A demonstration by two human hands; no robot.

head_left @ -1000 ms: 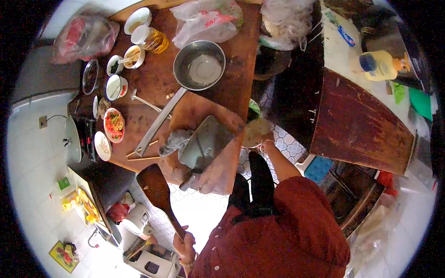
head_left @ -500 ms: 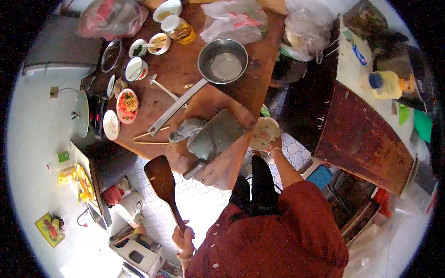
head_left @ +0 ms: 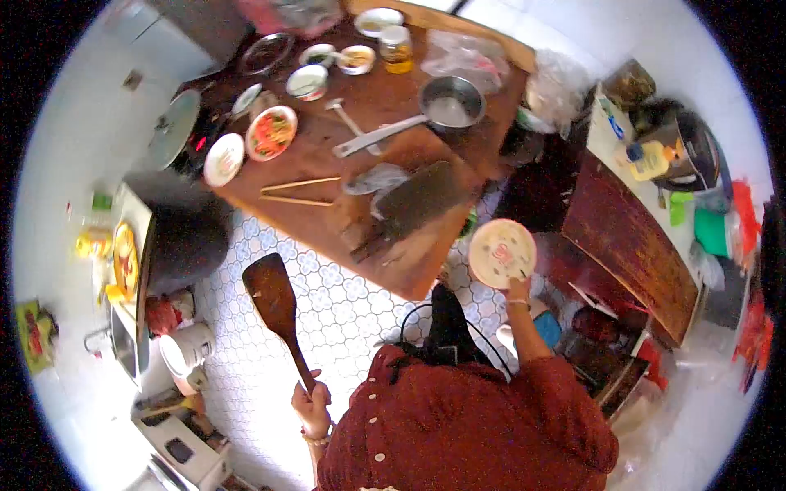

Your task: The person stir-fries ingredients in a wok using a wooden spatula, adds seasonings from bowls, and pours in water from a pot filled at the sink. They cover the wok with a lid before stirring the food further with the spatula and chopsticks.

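My left hand (head_left: 312,404) is closed round the handle of a dark wooden spatula (head_left: 273,301), whose broad blade points up and away over the tiled floor. Farther right, my right hand (head_left: 518,288) grips the near rim of a round patterned plate (head_left: 503,253), held beside the table's right edge. On the wooden table (head_left: 327,237) lies a cleaver (head_left: 422,200), blurred, next to a crumpled grey cloth or bag (head_left: 376,178). A small pan (head_left: 452,103) with a long handle rests behind them.
Chopsticks (head_left: 300,190) lie near the table's front left. Behind are a plate of chopped red food (head_left: 271,133), an empty plate (head_left: 224,159), several bowls and an oil jar (head_left: 396,51). At right stand a brown board (head_left: 630,233) and a yellow bottle (head_left: 649,160).
The view has turned, and the table appears farther up. The plate in my right hand has come out from the table's edge and shows more fully. My left hand still holds the spatula.
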